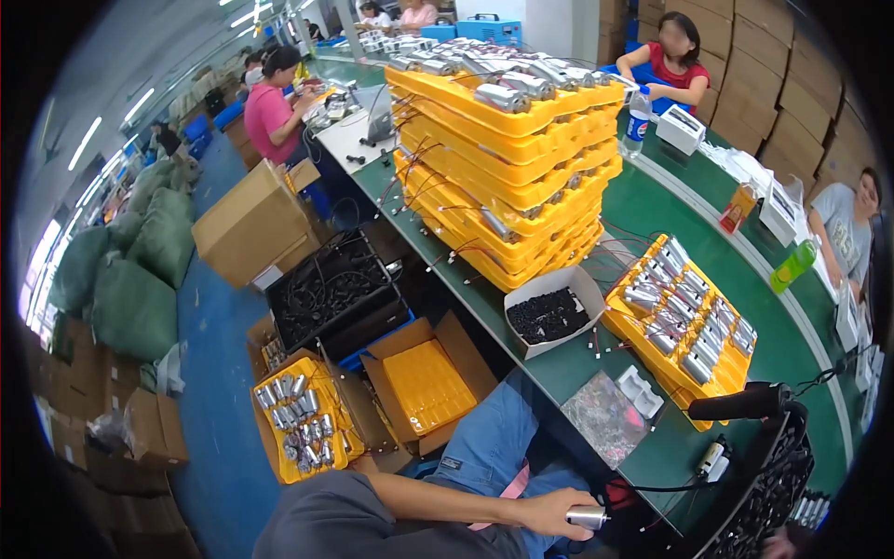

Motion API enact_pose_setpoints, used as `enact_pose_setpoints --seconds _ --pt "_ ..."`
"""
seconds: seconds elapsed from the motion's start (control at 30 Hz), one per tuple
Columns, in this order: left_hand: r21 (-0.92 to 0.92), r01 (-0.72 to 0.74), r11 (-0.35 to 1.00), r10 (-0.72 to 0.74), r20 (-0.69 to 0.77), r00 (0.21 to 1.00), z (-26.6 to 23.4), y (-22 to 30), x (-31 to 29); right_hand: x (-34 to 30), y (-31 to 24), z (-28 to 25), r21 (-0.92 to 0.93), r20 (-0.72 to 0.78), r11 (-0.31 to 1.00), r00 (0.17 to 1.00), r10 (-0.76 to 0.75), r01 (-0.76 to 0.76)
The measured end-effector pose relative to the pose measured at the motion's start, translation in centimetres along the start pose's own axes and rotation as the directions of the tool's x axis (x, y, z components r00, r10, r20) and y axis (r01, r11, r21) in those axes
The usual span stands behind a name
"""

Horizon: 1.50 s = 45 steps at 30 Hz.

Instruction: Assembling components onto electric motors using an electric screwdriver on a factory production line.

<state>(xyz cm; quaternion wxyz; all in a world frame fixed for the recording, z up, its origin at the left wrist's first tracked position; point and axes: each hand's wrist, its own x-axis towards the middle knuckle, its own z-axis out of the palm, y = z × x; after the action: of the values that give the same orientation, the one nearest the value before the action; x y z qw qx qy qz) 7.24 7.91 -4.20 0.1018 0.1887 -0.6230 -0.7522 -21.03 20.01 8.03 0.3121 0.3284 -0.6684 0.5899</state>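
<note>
My left hand [548, 512] is closed around a small silver cylindrical motor [587, 517], held low over my lap. Its forearm comes in from the lower left. At the lower right rim, what looks like my right hand [778, 544] shows dimly beside a dark bin [765, 480] of small black parts; its fingers are too dark to read. On the green bench [549, 373], a yellow tray [684, 405] holds rows of silver motors with thin wires. A white box [545, 347] of small black pieces sits to its left.
A tall stack of yellow trays [507, 186] with motors stands on the bench. Left of my legs are a motor-filled tray [303, 419], an open carton [377, 359] with yellow trays and a black crate [331, 284] of cables. Several people work around the bench.
</note>
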Motion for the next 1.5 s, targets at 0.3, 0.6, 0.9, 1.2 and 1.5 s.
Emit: enact_pose_setpoints --seconds 0.3,0.6,0.9,1.2,1.5 --pt "0.261 -0.519 0.814 0.493 0.161 0.855 -3.2 6.4 2.3 -17.9 -5.6 2.1 -0.134 0.884 0.409 0.078 0.461 -0.903" --pt "-0.750 -0.199 0.631 -0.054 -0.299 0.953 -2.3 4.8 1.9 -21.8 -8.6 2.9 -0.220 0.904 0.306 -0.076 0.420 -0.926" --pt "-0.326 -0.019 0.945 -0.089 -0.315 0.945 -2.4 4.0 2.6 -17.0 -5.7 8.5 0.409 0.685 0.051 0.343 0.643 -0.911" --pt "-0.201 -0.058 0.978 -0.024 -0.380 0.925 -2.0 2.3 4.6 -17.1 -5.3 6.5 0.347 0.721 0.264 0.436 0.539 -0.900" --pt "0.195 -0.163 0.967 0.235 -0.445 0.864 -1.1 0.2 3.7 -17.5 -4.5 3.9 -0.175 0.916 -0.076 -0.191 0.352 -0.982"
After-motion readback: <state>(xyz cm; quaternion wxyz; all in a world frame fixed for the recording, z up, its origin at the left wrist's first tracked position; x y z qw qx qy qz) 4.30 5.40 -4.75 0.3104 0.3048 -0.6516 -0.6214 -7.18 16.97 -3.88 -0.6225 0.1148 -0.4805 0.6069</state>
